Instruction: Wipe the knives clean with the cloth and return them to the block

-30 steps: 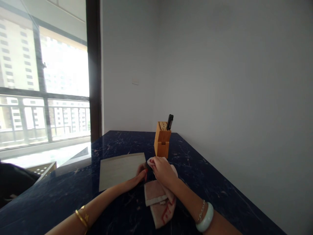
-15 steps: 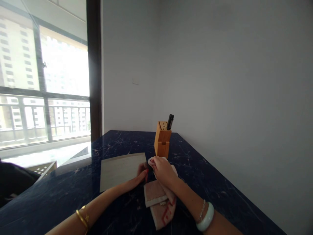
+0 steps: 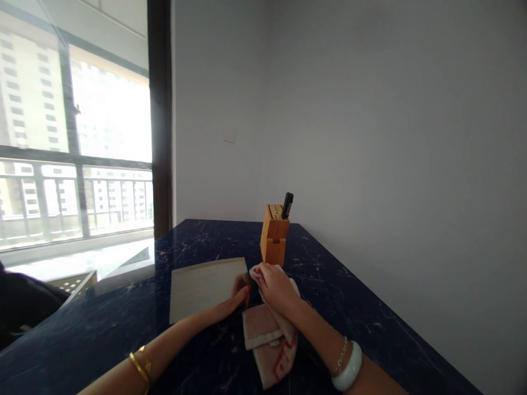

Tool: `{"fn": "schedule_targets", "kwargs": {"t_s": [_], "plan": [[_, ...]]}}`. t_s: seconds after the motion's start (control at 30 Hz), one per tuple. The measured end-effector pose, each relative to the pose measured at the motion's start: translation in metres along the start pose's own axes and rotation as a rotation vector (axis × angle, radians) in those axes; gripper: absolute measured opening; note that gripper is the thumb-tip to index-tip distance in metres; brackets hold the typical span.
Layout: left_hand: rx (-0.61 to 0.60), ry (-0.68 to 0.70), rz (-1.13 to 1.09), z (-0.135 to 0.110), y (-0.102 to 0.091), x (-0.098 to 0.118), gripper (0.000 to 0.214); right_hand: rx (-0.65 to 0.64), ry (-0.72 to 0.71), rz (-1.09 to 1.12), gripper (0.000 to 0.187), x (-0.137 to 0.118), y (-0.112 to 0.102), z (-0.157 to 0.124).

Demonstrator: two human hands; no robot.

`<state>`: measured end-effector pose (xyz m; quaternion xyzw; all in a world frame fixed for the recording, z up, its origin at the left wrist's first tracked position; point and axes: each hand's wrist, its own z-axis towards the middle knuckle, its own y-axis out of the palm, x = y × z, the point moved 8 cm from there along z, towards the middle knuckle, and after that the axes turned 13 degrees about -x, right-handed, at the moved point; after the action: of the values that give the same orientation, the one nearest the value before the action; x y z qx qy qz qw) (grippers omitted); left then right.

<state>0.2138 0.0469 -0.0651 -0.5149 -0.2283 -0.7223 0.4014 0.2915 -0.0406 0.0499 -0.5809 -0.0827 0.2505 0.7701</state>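
My right hand (image 3: 275, 288) is closed on a pale cloth (image 3: 269, 343) with red markings, which trails from the hand down over the dark marble counter (image 3: 102, 329). My left hand (image 3: 240, 292) is closed beside it on a small dark object (image 3: 250, 278) pressed against the cloth; I cannot make out what the object is. Both hands sit at the right edge of a light grey cutting board (image 3: 203, 288).
A wooden knife block (image 3: 274, 237) with one black-handled knife (image 3: 286, 205) stands just beyond the hands, near the right wall. A large window is on the left, and a dark object lies at the left edge.
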Motion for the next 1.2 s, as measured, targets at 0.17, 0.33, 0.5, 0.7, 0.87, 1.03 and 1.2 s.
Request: {"fn": "schedule_targets", "kwargs": {"t_s": [0.17, 0.33, 0.5, 0.7, 0.87, 1.03, 1.2], "plan": [[0.088, 0.035, 0.031, -0.005, -0.005, 0.002, 0.051, -0.022, -0.109, 0.025, 0.017, -0.015, 0.001, 0.000], [0.054, 0.028, 0.080, -0.010, -0.002, 0.016, 0.048, -0.031, -0.075, -0.008, 0.013, -0.017, 0.002, 0.001], [-0.016, -0.005, 0.129, -0.011, 0.003, 0.027, 0.050, -0.021, -0.072, -0.044, 0.008, -0.018, 0.001, -0.001], [-0.082, -0.069, 0.163, -0.013, 0.009, 0.033, 0.057, 0.007, 0.000, 0.012, 0.011, -0.004, 0.000, 0.002], [-0.145, -0.108, 0.183, -0.018, 0.012, 0.040, 0.056, -0.056, -0.076, -0.010, 0.006, -0.008, 0.002, 0.003], [-0.187, -0.158, 0.193, -0.018, 0.020, 0.038, 0.055, -0.081, -0.071, -0.019, 0.010, -0.007, 0.001, 0.001], [-0.207, -0.170, 0.209, -0.026, 0.019, 0.050, 0.050, -0.102, 0.049, -0.066, 0.007, 0.021, 0.005, 0.001]]}}
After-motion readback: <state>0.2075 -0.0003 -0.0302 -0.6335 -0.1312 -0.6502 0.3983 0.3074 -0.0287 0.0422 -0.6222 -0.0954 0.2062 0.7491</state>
